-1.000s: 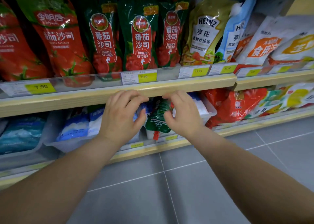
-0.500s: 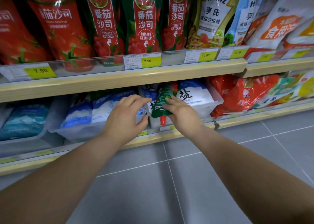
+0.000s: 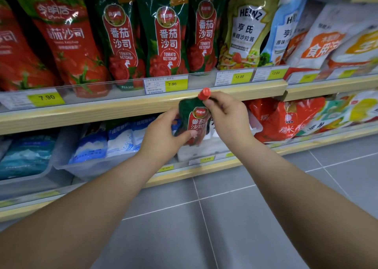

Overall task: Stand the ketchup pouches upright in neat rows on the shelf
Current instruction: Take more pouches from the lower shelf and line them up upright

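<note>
A small green ketchup pouch (image 3: pixel 194 118) with a red label and a red cap is held upright in front of the wooden shelf edge (image 3: pixel 131 111), cap upward. My left hand (image 3: pixel 163 136) grips its lower body, thumb on the label. My right hand (image 3: pixel 227 115) pinches its top just below the cap. On the shelf above, three green ketchup pouches (image 3: pixel 165 33) stand upright in a row behind the clear price rail. Larger red ketchup pouches (image 3: pixel 67 40) stand to their left.
Heinz salad dressing pouches (image 3: pixel 245 29) and white and orange bags (image 3: pixel 323 40) fill the upper shelf's right part. Yellow price tags (image 3: pixel 176 83) line the rail. Below, clear bins of blue and white salt bags (image 3: pixel 114 140) and red bags (image 3: pixel 286 119) sit above the grey tile floor.
The pouch came out of the lower shelf, was turned from cap-down to cap-up, and was raised to the shelf edge. My left hand has closed on it. The camera has moved closer.
</note>
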The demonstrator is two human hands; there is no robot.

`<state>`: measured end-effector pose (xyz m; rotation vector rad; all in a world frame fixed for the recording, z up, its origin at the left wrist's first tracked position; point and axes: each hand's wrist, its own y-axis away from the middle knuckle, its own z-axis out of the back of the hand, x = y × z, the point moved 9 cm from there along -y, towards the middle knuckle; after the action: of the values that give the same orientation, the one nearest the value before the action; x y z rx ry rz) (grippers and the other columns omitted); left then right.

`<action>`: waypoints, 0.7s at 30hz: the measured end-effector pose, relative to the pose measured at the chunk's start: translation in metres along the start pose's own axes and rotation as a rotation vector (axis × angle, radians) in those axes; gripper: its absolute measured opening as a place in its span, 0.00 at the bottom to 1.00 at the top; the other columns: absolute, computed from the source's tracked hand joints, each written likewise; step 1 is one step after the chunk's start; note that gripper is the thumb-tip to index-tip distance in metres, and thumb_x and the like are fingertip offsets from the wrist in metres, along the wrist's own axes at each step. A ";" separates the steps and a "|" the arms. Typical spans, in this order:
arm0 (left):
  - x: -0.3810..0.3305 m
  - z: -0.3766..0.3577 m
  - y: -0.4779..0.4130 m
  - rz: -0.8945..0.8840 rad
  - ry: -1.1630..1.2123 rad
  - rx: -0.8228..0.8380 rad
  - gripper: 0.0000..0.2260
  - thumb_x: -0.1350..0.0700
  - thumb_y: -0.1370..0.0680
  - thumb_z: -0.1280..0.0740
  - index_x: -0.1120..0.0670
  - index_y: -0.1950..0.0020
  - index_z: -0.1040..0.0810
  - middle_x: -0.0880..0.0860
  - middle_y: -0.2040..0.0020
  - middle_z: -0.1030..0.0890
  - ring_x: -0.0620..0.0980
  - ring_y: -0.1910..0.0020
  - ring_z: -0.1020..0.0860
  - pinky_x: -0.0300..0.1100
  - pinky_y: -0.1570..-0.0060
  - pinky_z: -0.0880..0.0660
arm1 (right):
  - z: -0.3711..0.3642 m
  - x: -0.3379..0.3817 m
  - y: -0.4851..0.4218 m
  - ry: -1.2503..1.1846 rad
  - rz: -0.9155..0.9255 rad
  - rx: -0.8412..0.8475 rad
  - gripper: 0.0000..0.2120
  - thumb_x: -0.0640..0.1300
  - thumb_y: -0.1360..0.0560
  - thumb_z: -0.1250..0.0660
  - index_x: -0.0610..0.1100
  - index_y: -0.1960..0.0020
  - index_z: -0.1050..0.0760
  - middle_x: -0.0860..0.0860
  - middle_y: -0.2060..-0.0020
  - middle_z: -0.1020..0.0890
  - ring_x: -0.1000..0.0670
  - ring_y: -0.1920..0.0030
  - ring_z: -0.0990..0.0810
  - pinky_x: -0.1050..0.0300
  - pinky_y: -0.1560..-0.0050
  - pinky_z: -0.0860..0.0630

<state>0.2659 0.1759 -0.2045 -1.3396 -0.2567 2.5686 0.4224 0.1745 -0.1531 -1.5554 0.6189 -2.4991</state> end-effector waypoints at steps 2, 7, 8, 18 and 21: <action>-0.002 0.004 -0.001 0.013 0.028 0.003 0.17 0.49 0.30 0.26 0.48 0.43 0.24 0.47 0.49 0.19 0.47 0.50 0.22 0.46 0.48 0.25 | 0.001 0.005 -0.007 -0.102 -0.055 -0.003 0.07 0.39 0.24 0.35 0.48 0.53 0.21 0.60 0.64 0.20 0.64 0.63 0.23 0.70 0.63 0.28; -0.011 0.017 -0.009 0.024 0.113 0.007 0.11 0.49 0.29 0.27 0.44 0.48 0.23 0.41 0.57 0.18 0.37 0.59 0.22 0.35 0.58 0.25 | 0.006 0.024 -0.018 -0.251 -0.059 -0.013 0.08 0.37 0.26 0.32 0.49 0.51 0.24 0.51 0.56 0.18 0.53 0.55 0.20 0.59 0.56 0.23; -0.015 0.020 -0.011 0.018 0.124 -0.003 0.11 0.48 0.28 0.28 0.42 0.49 0.24 0.40 0.58 0.19 0.35 0.61 0.23 0.33 0.60 0.26 | 0.010 0.026 -0.019 -0.234 -0.052 -0.036 0.11 0.38 0.27 0.30 0.51 0.49 0.25 0.49 0.54 0.19 0.52 0.53 0.20 0.58 0.55 0.23; -0.078 0.045 -0.028 -0.178 0.283 -0.125 0.13 0.48 0.27 0.29 0.37 0.46 0.26 0.34 0.51 0.19 0.37 0.52 0.21 0.39 0.55 0.21 | 0.006 0.016 0.010 -0.097 -0.062 -0.057 0.27 0.45 0.37 0.22 0.56 0.44 0.31 0.60 0.51 0.22 0.64 0.53 0.23 0.68 0.55 0.27; -0.092 0.051 -0.027 -0.262 0.224 -0.162 0.13 0.45 0.27 0.31 0.35 0.45 0.27 0.35 0.49 0.20 0.38 0.49 0.21 0.41 0.51 0.22 | 0.021 0.024 0.003 -0.035 -0.037 -0.185 0.24 0.51 0.38 0.23 0.56 0.46 0.30 0.60 0.54 0.21 0.61 0.54 0.23 0.58 0.54 0.24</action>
<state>0.2785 0.1727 -0.0965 -1.5224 -0.5679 2.2016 0.4299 0.1580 -0.1265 -1.6818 0.8453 -2.4973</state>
